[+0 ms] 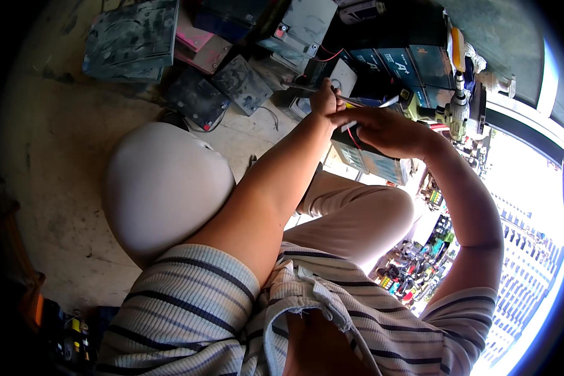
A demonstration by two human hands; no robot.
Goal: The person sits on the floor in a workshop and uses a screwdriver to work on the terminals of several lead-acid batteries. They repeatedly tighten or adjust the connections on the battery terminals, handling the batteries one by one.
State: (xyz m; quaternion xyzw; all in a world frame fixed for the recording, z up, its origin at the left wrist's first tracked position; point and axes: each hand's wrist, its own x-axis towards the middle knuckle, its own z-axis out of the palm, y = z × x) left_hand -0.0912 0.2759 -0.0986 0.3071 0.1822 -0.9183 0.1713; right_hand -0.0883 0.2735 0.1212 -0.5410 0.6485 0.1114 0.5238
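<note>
My left hand (326, 99) is closed on a thin metal tool (301, 86) among batteries near the top centre. My right hand (388, 133) is just right of it, fingers curled, thumb reaching toward the left wrist; what it grips is unclear. Red wires (355, 138) run beside my fingers. A large grey battery (373, 164) sits under my right hand, and a battery with a light lid (341, 78) stands behind my left.
Dusty batteries (194, 100) and dark boxes (401, 66) line the top. A cordless drill (457, 113) stands right. My bent knees (163, 188) flank my left forearm. Tools and parts (410, 269) crowd the lower right beside a bright opening. An orange object (31, 297) is lower left.
</note>
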